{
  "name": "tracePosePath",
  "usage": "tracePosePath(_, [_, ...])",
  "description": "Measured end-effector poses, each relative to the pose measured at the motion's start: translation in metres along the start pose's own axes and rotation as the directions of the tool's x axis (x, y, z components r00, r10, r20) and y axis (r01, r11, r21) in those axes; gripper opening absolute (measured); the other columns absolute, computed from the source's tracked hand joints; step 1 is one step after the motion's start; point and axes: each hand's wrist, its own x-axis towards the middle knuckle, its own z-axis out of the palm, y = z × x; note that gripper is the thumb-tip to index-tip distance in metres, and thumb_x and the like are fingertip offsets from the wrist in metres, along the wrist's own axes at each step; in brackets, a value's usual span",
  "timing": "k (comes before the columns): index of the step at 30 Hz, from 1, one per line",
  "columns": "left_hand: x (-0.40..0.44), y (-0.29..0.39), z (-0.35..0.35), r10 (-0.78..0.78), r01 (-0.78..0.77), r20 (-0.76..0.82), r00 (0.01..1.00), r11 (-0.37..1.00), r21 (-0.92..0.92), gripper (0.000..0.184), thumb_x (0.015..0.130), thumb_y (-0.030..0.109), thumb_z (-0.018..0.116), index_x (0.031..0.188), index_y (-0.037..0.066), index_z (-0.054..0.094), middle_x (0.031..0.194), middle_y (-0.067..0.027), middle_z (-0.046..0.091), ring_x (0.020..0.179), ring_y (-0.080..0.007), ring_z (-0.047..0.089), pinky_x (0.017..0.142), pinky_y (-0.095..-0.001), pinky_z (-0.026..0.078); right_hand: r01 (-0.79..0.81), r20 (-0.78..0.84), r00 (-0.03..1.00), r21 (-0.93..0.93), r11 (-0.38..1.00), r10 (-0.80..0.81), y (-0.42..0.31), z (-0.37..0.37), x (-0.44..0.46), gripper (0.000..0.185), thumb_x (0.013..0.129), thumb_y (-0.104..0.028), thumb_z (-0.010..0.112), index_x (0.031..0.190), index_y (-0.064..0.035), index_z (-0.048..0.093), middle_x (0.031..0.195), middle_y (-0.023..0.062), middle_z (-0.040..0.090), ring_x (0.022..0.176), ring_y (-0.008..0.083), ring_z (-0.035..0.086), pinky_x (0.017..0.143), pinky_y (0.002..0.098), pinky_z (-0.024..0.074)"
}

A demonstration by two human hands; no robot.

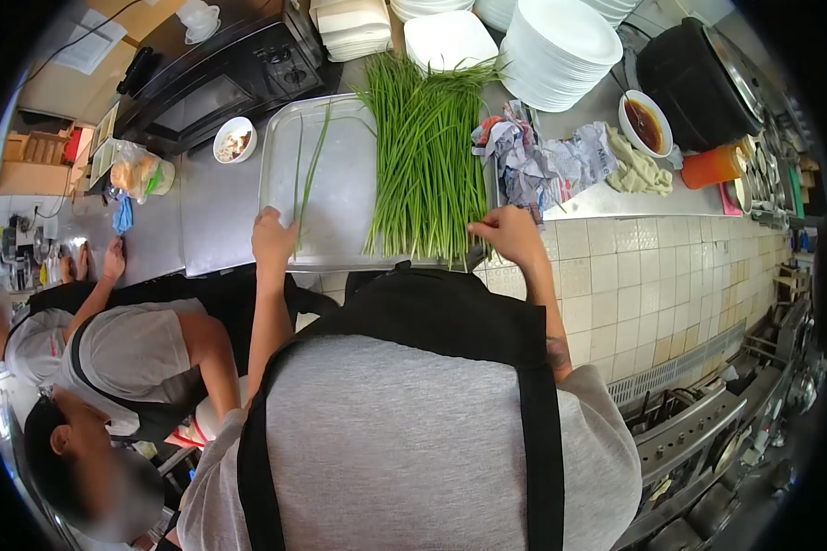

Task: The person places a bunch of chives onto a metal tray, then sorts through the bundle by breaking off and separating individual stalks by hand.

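Note:
A thick bundle of long green chives (427,165) lies lengthwise over the right part of a metal tray (340,174), its cut ends toward me. My left hand (274,241) is at the tray's near left corner, fingers closed around the lower ends of a few loose chive stalks (314,170) that stretch away across the tray. My right hand (513,231) is at the bundle's near right corner, with thumb and fingertips pinched at the outermost chive ends. Crumpled newspaper (551,165) lies just beyond that hand.
Stacks of white plates (565,50) stand behind the tray. Right of the newspaper are a green cloth (639,161), a bowl of brown sauce (645,124) and an orange container (712,167). Left are a small white bowl (235,140) and a black microwave (220,87). Co-workers (129,358) stand close on my left.

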Motion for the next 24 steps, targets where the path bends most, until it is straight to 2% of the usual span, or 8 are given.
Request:
tracePosePath(3, [0.005,0.036,-0.018,-0.028,0.049,0.273,0.962,0.996,-0.069,0.03,0.071,0.026,0.07,0.07,-0.003,0.058,0.067,-0.0192,0.06,0.067,-0.0367,0.06,0.064,-0.041,0.047,-0.004,-0.067,0.998,0.055,0.998,0.008,0.003,0.019,0.002,0.027,0.069,-0.028,0.072,0.076,-0.0023,0.069,0.072,0.0167,0.065,0.068,0.0316,0.064,0.063,0.0361,0.0499])
tracePosePath(6, [-0.001,0.074,-0.027,0.075,-0.009,0.3,0.951,0.976,-0.217,0.032,0.074,0.025,0.067,0.061,-0.003,0.058,0.061,-0.0191,0.058,0.061,-0.0345,0.06,0.06,-0.0388,0.046,0.003,-0.1,0.995,0.154,0.988,0.013,0.003,0.024,0.005,0.025,0.069,-0.027,0.072,0.078,-0.0037,0.069,0.073,0.016,0.065,0.07,0.0313,0.064,0.065,0.0368,0.0503])
tracePosePath(7, [-0.004,0.075,-0.02,0.184,-0.08,0.258,0.949,0.927,-0.366,0.024,0.077,0.021,0.065,0.072,-0.002,0.063,0.068,-0.0175,0.062,0.06,-0.0291,0.06,0.059,-0.0352,0.047,-0.016,-0.099,0.995,0.122,0.992,0.028,0.0,0.024,0.005,0.024,0.069,-0.027,0.071,0.078,-0.0043,0.069,0.073,0.0157,0.065,0.071,0.0311,0.064,0.066,0.0371,0.0503])
tracePosePath(10, [-0.012,0.091,-0.011,0.287,-0.034,0.344,0.894,0.809,-0.586,0.018,0.078,0.019,0.065,0.082,0.001,0.066,0.074,-0.0139,0.065,0.061,-0.0212,0.061,0.058,-0.0314,0.047,-0.064,-0.121,0.99,0.045,0.997,0.069,-0.01,0.026,0.004,0.023,0.069,-0.026,0.071,0.079,-0.0058,0.069,0.073,0.0149,0.065,0.072,0.0308,0.064,0.067,0.0378,0.0504])
tracePosePath(13, [-0.023,0.111,-0.012,0.384,0.012,0.445,0.809,0.746,-0.666,0.02,0.081,0.017,0.063,0.093,0.001,0.065,0.079,-0.0081,0.066,0.066,-0.0138,0.06,0.059,-0.0277,0.047,-0.062,-0.185,0.98,0.028,0.998,0.066,-0.017,0.031,0.001,0.023,0.07,-0.025,0.072,0.08,-0.0053,0.068,0.071,0.0134,0.065,0.069,0.0283,0.065,0.065,0.0366,0.0506])
tracePosePath(17, [-0.041,0.143,-0.035,0.459,0.318,0.592,0.663,0.542,-0.777,0.023,0.085,0.016,0.06,0.102,0.0,0.062,0.087,-0.0046,0.064,0.072,-0.0099,0.057,0.065,-0.0246,0.046,0.113,-0.261,0.964,0.272,0.956,-0.04,-0.053,0.01,-0.022,0.016,0.073,-0.012,0.072,0.078,0.0009,0.064,0.065,0.0096,0.063,0.059,0.0132,0.061,0.056,0.0262,0.0473])
tracePosePath(19, [-0.048,0.158,-0.047,0.49,0.436,0.607,0.626,0.426,-0.793,0.024,0.088,0.011,0.056,0.109,0.0,0.059,0.088,-0.0023,0.061,0.075,-0.0074,0.053,0.068,-0.0227,0.044,0.184,-0.181,0.975,0.344,0.921,-0.127,-0.074,-0.003,-0.034,0.015,0.073,-0.012,0.071,0.078,0.0,0.063,0.067,0.01,0.064,0.06,0.0175,0.063,0.057,0.0272,0.0484])
tracePosePath(24, [-0.049,0.162,-0.051,0.524,0.33,0.442,0.728,0.297,-0.896,0.018,0.088,0.007,0.054,0.102,-0.002,0.062,0.087,-0.0028,0.061,0.068,-0.0063,0.049,0.064,-0.022,0.043,0.277,-0.09,0.96,0.461,0.843,-0.266,-0.098,-0.001,-0.041,0.014,0.075,-0.011,0.07,0.08,0.0007,0.064,0.067,0.0082,0.064,0.059,0.0133,0.062,0.057,0.0253,0.048])
